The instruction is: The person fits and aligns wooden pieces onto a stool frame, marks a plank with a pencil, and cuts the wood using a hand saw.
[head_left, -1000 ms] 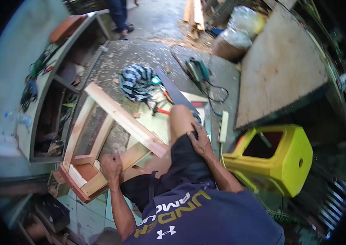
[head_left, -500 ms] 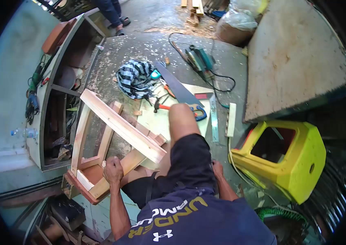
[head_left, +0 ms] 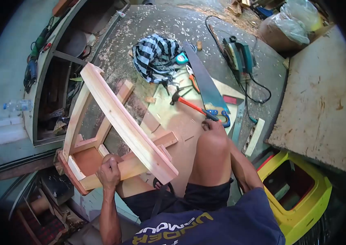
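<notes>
Wood frame (head_left: 129, 122) was held at the left of the view by the left hand (head_left: 109, 173). The grip of that hand was closed around a low piece of it. The frame's long top piece was slanted from the upper left down to the middle. The right hand (head_left: 212, 125) was seen near the middle, just past the bent knee (head_left: 212, 149), at the end of a hammer (head_left: 191, 105). Whether that grip was closed on the handle could not be told. The hammer's head was pointed to the left, over a pale sheet (head_left: 169, 122). Above it, a saw (head_left: 203, 75), some pliers (head_left: 192, 79) with orange handles and a blue-green tape measure (head_left: 181, 58) were bunched close together. A checked cloth (head_left: 155, 58) was crumpled up just left of them. A green power tool (head_left: 238, 57) with a black cord was placed at the upper right, on the grey floor (head_left: 173, 20). A white power strip (head_left: 254, 136) was seen lower on the right, and a yellow box (head_left: 319, 192) with a big hole was seen in the lower right corner.
</notes>
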Action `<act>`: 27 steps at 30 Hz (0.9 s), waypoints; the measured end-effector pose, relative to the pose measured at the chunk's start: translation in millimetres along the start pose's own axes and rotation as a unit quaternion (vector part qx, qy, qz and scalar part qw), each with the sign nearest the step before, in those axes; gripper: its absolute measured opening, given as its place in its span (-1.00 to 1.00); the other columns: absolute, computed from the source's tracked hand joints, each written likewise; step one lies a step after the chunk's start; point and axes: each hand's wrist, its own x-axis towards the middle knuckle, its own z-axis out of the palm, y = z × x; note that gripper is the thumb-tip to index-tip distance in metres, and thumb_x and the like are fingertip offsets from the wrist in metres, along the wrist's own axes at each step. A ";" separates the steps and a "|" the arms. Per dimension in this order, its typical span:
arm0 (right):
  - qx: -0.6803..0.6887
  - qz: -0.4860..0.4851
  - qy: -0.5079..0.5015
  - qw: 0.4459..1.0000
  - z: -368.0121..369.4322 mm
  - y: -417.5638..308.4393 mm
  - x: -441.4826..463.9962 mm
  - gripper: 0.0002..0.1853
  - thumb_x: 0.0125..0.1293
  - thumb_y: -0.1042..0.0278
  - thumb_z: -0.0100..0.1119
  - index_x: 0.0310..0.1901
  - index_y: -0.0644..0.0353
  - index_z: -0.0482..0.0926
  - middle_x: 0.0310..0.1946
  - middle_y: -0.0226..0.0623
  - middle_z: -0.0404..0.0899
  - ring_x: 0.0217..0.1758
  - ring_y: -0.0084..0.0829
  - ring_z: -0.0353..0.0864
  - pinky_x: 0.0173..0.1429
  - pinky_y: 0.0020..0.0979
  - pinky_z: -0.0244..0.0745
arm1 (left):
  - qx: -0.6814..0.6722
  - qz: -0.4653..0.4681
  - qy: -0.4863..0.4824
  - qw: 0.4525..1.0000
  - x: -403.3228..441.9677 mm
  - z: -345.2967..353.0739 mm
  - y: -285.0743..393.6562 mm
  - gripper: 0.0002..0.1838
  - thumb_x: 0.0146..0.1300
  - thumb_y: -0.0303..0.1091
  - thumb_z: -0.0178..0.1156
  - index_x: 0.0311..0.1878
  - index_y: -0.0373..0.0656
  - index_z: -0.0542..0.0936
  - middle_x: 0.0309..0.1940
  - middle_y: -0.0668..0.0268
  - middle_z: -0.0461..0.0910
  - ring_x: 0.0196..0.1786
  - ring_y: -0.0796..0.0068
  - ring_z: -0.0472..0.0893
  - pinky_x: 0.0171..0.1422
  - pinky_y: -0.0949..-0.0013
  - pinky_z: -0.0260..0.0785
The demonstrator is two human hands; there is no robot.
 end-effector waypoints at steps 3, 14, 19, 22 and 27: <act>-0.185 -0.103 -0.010 0.977 -9.7 -49.5 38.9 -0.80 0.37 0.24 0.19 -0.05 0.05 0.68 -0.14 -0.04 0.71 -0.13 0.05 0.71 -0.18 -0.04 0.59 | -0.014 0.000 0.000 1.000 1.7 4.2 -7.9 -0.57 0.41 -0.12 0.05 -0.44 -0.24 0.67 -0.56 -0.13 0.56 -0.46 -0.23 0.62 -0.33 -0.13 0.41; -0.406 -0.301 0.013 0.863 4.3 -64.4 152.3 -0.81 0.31 0.41 0.08 -0.27 0.22 0.71 -0.15 0.08 0.70 -0.13 -0.03 0.77 -0.12 -0.08 0.66 | -0.024 0.014 0.016 0.999 2.2 3.7 -6.6 -0.59 0.39 -0.12 0.07 -0.42 -0.22 0.67 -0.54 -0.13 0.58 -0.46 -0.26 0.60 -0.33 -0.18 0.40; -0.388 -0.138 0.013 0.911 -35.7 -70.4 116.9 -0.77 0.28 0.31 0.10 -0.22 0.23 0.72 -0.24 0.16 0.73 -0.16 0.06 0.78 -0.03 -0.04 0.66 | -0.016 -0.025 -0.015 0.999 -2.6 -2.2 -2.5 -0.67 0.42 -0.16 0.09 -0.28 -0.20 0.69 -0.44 -0.06 0.65 -0.36 -0.19 0.65 -0.14 -0.03 0.49; -0.355 -0.076 0.087 0.928 -84.1 -116.4 70.0 -0.76 0.31 0.25 0.19 -0.18 0.26 0.68 -0.31 0.10 0.74 -0.20 -0.07 0.81 -0.08 -0.15 0.67 | -0.056 0.009 0.010 0.998 -7.9 3.2 -1.6 -0.68 0.43 -0.15 0.13 -0.05 -0.21 0.68 -0.18 -0.07 0.71 -0.09 -0.04 0.70 0.10 0.08 0.47; 0.250 -0.146 0.036 0.957 -111.4 -184.3 -48.8 -0.75 0.46 0.25 0.18 -0.15 0.30 0.64 -0.38 -0.16 0.74 -0.42 -0.47 0.72 -0.32 -0.45 0.56 | -0.181 0.101 0.047 0.977 -31.8 17.4 43.6 -0.38 0.43 0.02 0.17 0.39 -0.21 0.43 0.18 -0.02 0.62 0.24 0.01 0.59 0.43 -0.08 0.16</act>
